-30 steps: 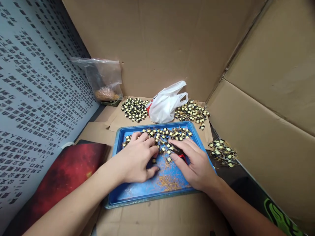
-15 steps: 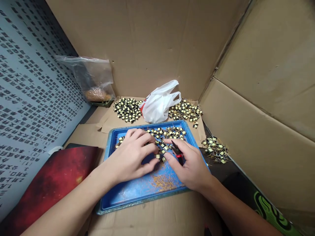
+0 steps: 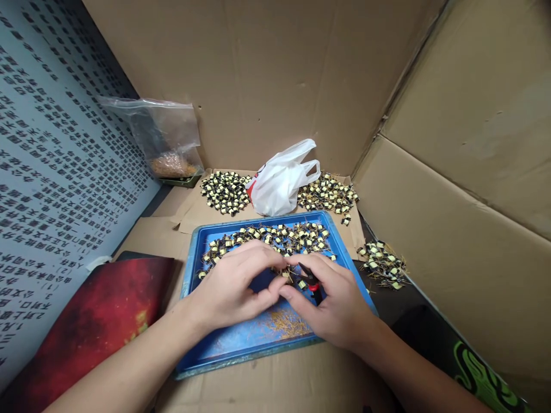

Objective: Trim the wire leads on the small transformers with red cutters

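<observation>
Over the blue tray [image 3: 224, 358], my left hand [image 3: 241, 281] has its thumb and index finger closed on a small transformer [image 3: 287, 276], yellow and black with thin wire leads. My right hand [image 3: 333, 292] is wrapped round small wire cutters [image 3: 315, 287] with black jaws and a red band; most of their handle is hidden in the palm. Its thumb and fingertip come up to the same transformer, close to the left fingertips. Many similar transformers [image 3: 258, 232] lie along the far part of the tray. Orange-brown wire clippings [image 3: 286, 324] are scattered in its near part.
Behind the tray, a white plastic bag [image 3: 279, 180] stands between two transformer piles [image 3: 226, 192] [image 3: 329, 194]. Another pile [image 3: 383, 264] lies to the right. At the back left is a clear bag [image 3: 172, 163] of wire bits. Cardboard walls [image 3: 267, 74] rise behind and right.
My left hand has drawn back from the heap towards the near side, uncovering transformers, and now pinches one. Both hands' fingertips have come together; the cutters stay in my right hand.
</observation>
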The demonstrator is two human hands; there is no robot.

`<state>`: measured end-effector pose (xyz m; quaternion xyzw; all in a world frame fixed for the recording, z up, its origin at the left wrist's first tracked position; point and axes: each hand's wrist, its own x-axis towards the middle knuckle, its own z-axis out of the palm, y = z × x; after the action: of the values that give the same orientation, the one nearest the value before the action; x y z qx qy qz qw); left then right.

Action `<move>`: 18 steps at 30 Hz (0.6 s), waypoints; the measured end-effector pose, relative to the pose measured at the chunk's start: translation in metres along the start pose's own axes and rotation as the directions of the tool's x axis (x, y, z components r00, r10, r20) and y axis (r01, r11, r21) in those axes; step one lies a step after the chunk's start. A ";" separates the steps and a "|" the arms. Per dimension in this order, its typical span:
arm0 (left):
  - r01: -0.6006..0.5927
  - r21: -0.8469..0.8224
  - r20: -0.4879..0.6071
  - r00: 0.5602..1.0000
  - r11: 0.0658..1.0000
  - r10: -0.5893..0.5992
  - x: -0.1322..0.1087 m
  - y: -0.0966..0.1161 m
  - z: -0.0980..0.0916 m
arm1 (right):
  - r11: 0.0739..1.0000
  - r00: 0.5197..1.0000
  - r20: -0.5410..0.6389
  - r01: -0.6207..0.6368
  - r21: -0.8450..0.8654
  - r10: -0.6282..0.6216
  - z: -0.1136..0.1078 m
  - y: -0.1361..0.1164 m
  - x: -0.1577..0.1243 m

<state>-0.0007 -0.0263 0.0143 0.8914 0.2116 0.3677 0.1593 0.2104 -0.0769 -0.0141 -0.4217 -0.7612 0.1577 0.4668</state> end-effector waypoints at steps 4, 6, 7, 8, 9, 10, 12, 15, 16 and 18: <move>0.046 0.066 -0.062 0.997 0.997 -0.042 0.000 0.001 0.001 | 1.000 1.000 -0.024 -0.007 0.003 0.007 0.001 0.001 0.000; 0.028 0.088 -0.066 0.998 0.996 -0.023 0.001 0.001 0.001 | 1.000 0.999 -0.019 -0.029 0.012 0.029 0.000 0.000 -0.001; 0.015 0.096 -0.065 0.998 0.995 -0.009 0.001 0.001 0.001 | 0.999 0.999 -0.019 -0.045 0.016 0.045 0.001 -0.001 -0.001; 0.002 0.103 -0.067 0.998 0.995 0.005 0.002 0.001 0.002 | 0.998 0.997 -0.022 -0.067 0.019 0.068 0.001 -0.002 -0.002; -0.011 0.108 -0.072 0.997 0.994 0.019 0.002 0.002 0.002 | 0.995 0.995 -0.027 -0.096 0.022 0.097 0.001 -0.002 -0.003; -0.023 0.112 -0.079 0.996 0.993 0.032 0.002 0.002 0.002 | 0.991 0.991 -0.033 -0.128 0.027 0.128 0.002 -0.003 -0.004; -0.042 0.126 -0.094 0.994 0.991 0.054 0.002 0.002 0.003 | 0.981 0.982 -0.039 -0.185 0.053 0.187 0.003 -0.004 -0.004; -0.071 0.148 -0.091 0.992 0.986 0.085 0.001 0.002 0.004 | 0.970 0.973 -0.025 -0.228 0.087 0.231 0.003 -0.006 -0.003; -0.078 0.153 -0.085 0.992 0.985 0.092 0.000 0.002 0.004 | 0.968 0.971 -0.017 -0.234 0.092 0.237 0.002 -0.008 -0.003; -0.080 0.155 -0.074 0.993 0.985 0.093 -0.001 0.002 0.005 | 0.963 0.969 0.002 -0.246 0.111 0.248 0.001 -0.010 0.000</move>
<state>0.0025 -0.0289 0.0113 0.8938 0.2063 0.3928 0.0660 0.2046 -0.0833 -0.0084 -0.4878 -0.6902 0.2539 0.4704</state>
